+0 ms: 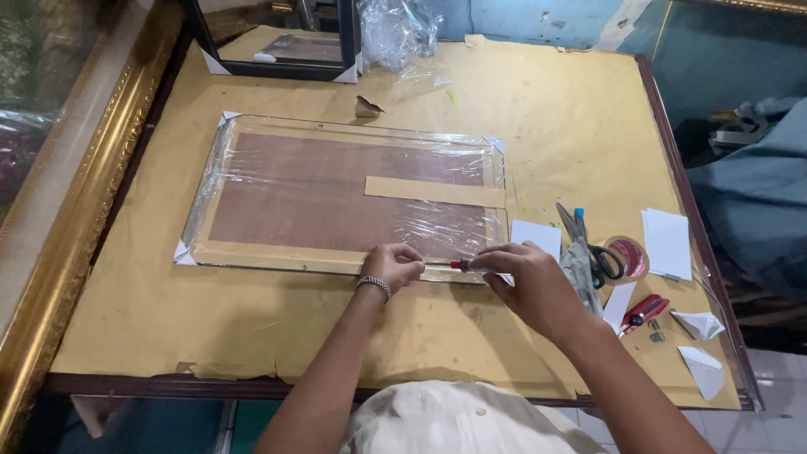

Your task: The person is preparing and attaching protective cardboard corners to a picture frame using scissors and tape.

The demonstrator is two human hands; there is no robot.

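Observation:
A picture frame (277, 193) lies face down on the table, wrapped in clear plastic film, its brown backing board showing and white corner guards at its corners. My left hand (393, 265), a beaded bracelet on the wrist, rests closed on the frame's near edge. My right hand (525, 282) pinches a small red-handled tool (460, 264) against that same edge, just right of the left hand. A strip of brown tape (433, 191) crosses the backing at the right.
Brown paper covers the table (151, 319). Right of the frame lie scissors (588, 244), a tape roll (632, 257), a red cutter (643, 313), white cards (667, 242) and folded corner pieces (700, 370). A black frame (277, 50) and crumpled film (395, 29) sit at the back; a gilt frame (76, 219) leans at left.

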